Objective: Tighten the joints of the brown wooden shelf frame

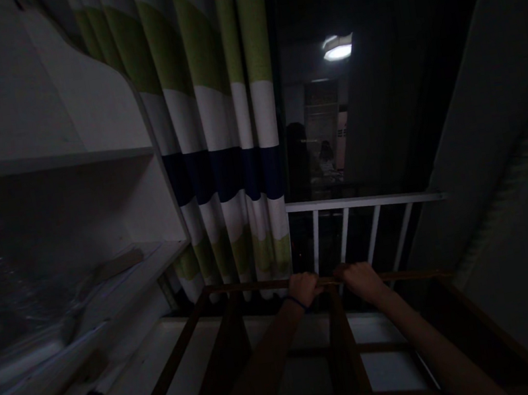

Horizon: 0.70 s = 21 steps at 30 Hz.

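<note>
In a dim room, both my hands grip the far top rail (258, 285) of a brown wooden frame (206, 373) that stands below me. My left hand (303, 288) is closed round the rail, with a dark band on its wrist. My right hand (361, 277) is closed round the same rail a little to the right. Both arms reach forward over the frame's slats.
A striped white, green and navy curtain (213, 132) hangs ahead. A dark window (331, 113) with a white railing (360, 202) reflects a ceiling lamp (337, 47). White shelves (87, 158) stand at left; a grey wall (515, 171) is at right.
</note>
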Each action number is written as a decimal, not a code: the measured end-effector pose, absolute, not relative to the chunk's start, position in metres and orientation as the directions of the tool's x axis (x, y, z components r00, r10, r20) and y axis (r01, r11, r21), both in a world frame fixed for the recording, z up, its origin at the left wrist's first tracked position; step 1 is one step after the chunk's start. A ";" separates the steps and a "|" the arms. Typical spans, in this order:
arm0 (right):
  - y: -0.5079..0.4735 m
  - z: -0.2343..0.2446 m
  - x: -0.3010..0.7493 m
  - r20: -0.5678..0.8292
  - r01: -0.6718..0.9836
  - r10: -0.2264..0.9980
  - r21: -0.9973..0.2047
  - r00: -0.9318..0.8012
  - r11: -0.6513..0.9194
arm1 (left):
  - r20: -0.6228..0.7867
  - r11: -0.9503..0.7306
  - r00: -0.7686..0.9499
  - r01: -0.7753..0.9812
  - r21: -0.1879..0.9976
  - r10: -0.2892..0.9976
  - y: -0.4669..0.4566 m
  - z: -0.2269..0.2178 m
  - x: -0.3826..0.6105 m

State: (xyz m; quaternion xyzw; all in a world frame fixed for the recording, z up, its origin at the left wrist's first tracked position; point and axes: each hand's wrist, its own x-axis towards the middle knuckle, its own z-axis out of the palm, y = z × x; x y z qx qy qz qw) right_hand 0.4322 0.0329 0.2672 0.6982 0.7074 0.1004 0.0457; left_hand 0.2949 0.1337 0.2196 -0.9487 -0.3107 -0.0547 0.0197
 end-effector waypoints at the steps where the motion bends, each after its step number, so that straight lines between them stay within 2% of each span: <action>1: 0.033 0.267 0.431 0.072 0.977 0.997 0.215 -0.024 0.008 | 0.114 -0.806 0.801 0.592 -0.002 0.588 0.134 0.220 0.295; 9: 0.033 0.269 0.423 0.067 0.973 0.996 0.228 -0.060 0.043 | 0.097 -0.794 0.790 0.607 0.009 0.605 0.133 0.221 0.296; 21: 0.035 0.258 0.426 0.120 0.997 0.992 0.060 -0.047 0.040 | 0.081 -0.798 0.794 0.603 0.019 0.602 0.133 0.222 0.296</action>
